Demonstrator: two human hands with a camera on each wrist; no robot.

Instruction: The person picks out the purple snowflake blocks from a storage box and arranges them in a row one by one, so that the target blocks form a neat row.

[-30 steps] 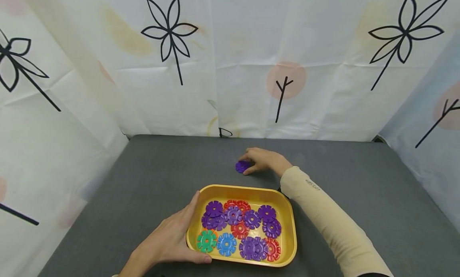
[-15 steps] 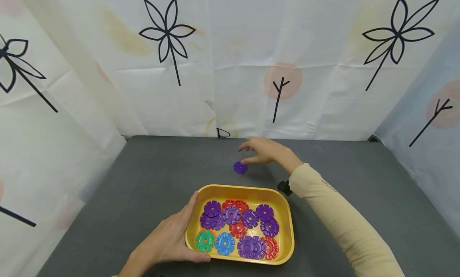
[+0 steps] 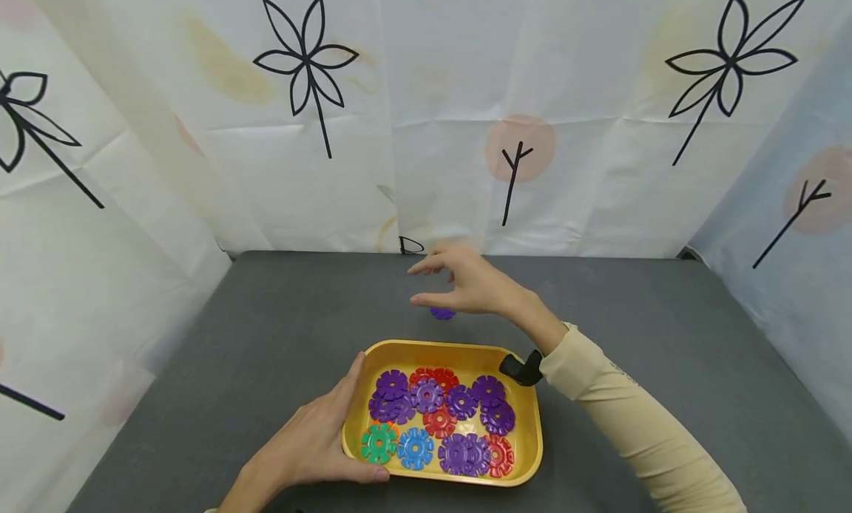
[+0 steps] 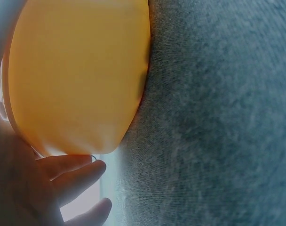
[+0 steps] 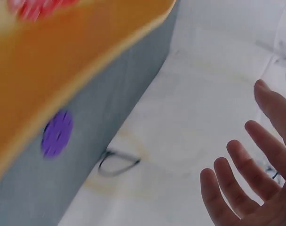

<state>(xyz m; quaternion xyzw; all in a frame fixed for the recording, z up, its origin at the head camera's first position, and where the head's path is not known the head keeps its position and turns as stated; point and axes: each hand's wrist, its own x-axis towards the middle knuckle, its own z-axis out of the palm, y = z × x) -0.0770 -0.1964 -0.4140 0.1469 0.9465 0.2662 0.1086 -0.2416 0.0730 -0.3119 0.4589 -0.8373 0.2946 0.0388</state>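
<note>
My left hand [image 3: 313,443] grips the left end of a yellow plastic tray [image 3: 435,346], thumb along its near side. In the left wrist view, fingers [image 4: 79,181] show beside the tray's orange-looking outer wall [image 4: 82,80]. Inside lie several flower-shaped plastic discs: purple [image 3: 427,396], red [image 3: 439,423], green [image 3: 379,443] and blue [image 3: 416,449]. Beyond the tray, my right hand [image 3: 469,280] hovers with spread fingers and nothing in them. It partly hides a purple flower-shaped disc [image 3: 442,314] on the table; the right wrist view shows this purple disc [image 5: 57,134] apart from the fingers.
A dark grey tabletop [image 3: 299,299] carries everything. Pale cloth [image 3: 439,69] with line-drawn flowers hangs behind it and at both sides. A black wrist strap [image 3: 522,368] on my right arm overlaps the tray's far right corner.
My right hand has let go of the purple disc, which lies on the table, then lifted and shifted slightly left over it. The left hand stays on the tray.
</note>
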